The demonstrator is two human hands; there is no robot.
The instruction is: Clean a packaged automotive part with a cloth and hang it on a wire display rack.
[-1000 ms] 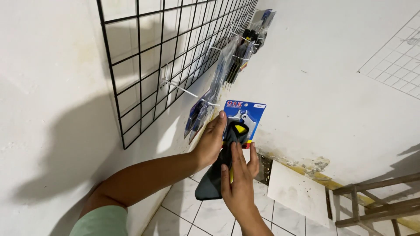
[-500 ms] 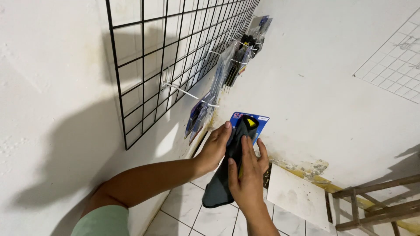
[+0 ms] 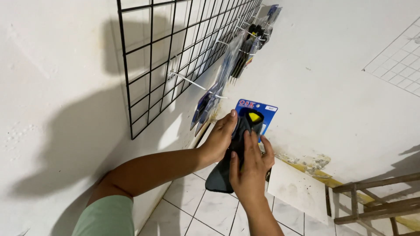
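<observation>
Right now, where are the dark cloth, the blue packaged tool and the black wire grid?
Dark cloth point(image 3: 220, 177), head view: lower hanging part, below the hands.
Blue packaged tool point(image 3: 267, 110), head view: top right of the blue card.
Black wire grid point(image 3: 151, 65), head view: a vertical wire near its left side.

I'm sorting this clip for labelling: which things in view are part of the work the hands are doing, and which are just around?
In hand:
- left hand, gripping the blue-carded packaged tool
- right hand, pressing a dark grey cloth against the package

Just around:
- black wire grid on the wall
- hanging packaged tools on its hooks
- wooden frame on the floor
</observation>
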